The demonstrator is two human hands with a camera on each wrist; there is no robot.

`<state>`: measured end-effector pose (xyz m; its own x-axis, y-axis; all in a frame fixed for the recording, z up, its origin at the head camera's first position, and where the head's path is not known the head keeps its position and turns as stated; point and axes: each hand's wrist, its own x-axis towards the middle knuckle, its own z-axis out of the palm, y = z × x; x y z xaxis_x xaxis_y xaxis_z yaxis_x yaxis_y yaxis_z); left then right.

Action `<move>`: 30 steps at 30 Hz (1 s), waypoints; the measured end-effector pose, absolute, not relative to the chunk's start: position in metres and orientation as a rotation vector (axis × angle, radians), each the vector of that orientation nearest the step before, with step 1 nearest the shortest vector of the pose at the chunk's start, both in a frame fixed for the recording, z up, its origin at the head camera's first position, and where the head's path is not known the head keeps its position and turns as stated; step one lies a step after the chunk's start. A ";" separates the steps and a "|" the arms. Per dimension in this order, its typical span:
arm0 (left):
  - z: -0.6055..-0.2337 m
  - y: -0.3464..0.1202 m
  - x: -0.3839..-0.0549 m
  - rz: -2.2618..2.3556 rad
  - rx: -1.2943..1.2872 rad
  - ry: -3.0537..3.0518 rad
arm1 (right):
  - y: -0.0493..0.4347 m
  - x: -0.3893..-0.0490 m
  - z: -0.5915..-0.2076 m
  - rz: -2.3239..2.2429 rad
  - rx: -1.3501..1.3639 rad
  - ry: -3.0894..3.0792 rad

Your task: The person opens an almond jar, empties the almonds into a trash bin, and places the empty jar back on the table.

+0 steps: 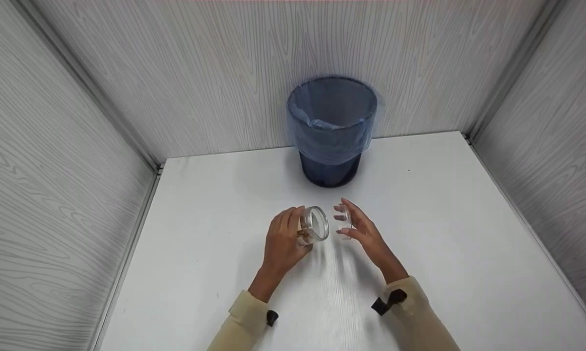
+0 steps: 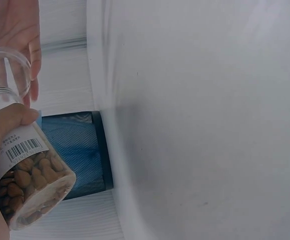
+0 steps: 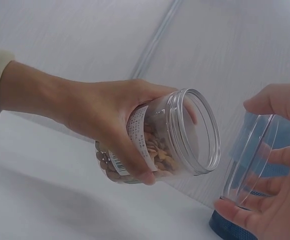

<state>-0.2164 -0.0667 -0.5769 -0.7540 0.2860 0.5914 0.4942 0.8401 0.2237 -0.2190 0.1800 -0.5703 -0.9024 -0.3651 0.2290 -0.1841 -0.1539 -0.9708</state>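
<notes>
My left hand (image 1: pixel 284 241) grips a clear plastic jar (image 3: pixel 177 135) round its side, above the table. The jar is tilted, its open threaded mouth turned toward my right hand. Brown nuts that look like almonds (image 2: pixel 32 180) fill its lower part, behind a white barcode label (image 2: pixel 22 147). Between the curled fingers and thumb of my right hand (image 1: pixel 366 236) is a clear round lid (image 3: pixel 249 160), held by its rim. A small gap separates the lid from the jar's mouth. My left palm is hidden behind the jar in the head view.
A dark blue waste bin (image 1: pixel 329 170) lined with a translucent blue bag (image 1: pixel 331 141) stands at the back of the white table (image 1: pixel 200 219), just beyond my hands. Pale wood-grain panels (image 1: pixel 215 73) wall the table at the back and both sides.
</notes>
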 end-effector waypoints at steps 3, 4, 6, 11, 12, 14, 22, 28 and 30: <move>-0.577 -0.067 -0.217 -0.500 -0.565 -2.468 | 0.181 -0.220 -0.572 -2.222 -0.644 1.926; -0.577 -0.067 -0.217 -0.501 -0.565 -2.469 | 0.181 -0.220 -0.572 -2.224 -0.642 1.918; -0.578 -0.067 -0.217 -0.503 -0.562 -2.469 | 0.181 -0.219 -0.573 -2.227 -0.638 1.901; -0.578 -0.068 -0.218 -0.510 -0.568 -2.451 | 0.181 -0.219 -0.573 -2.281 -0.600 1.783; -0.578 -0.067 -0.218 -0.510 -0.570 -2.447 | 0.181 -0.219 -0.572 -2.297 -0.588 1.757; -0.578 -0.067 -0.219 -0.506 -0.574 -2.438 | 0.181 -0.219 -0.572 -2.327 -0.559 1.713; -0.577 -0.067 -0.219 -0.462 -0.570 -2.448 | 0.181 -0.218 -0.574 -2.375 -0.428 1.629; -0.579 -0.067 -0.220 -0.478 -0.560 -2.450 | 0.182 -0.218 -0.576 -2.393 -0.433 1.596; -0.578 -0.067 -0.220 -0.482 -0.559 -2.447 | 0.183 -0.218 -0.577 -2.393 -0.428 1.594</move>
<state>-0.2196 -0.0673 -0.5785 -0.7457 0.2801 0.6045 0.4883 0.8471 0.2098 -0.2178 0.1825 -0.5772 -0.9299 -0.3505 0.1119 0.0318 -0.3797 -0.9246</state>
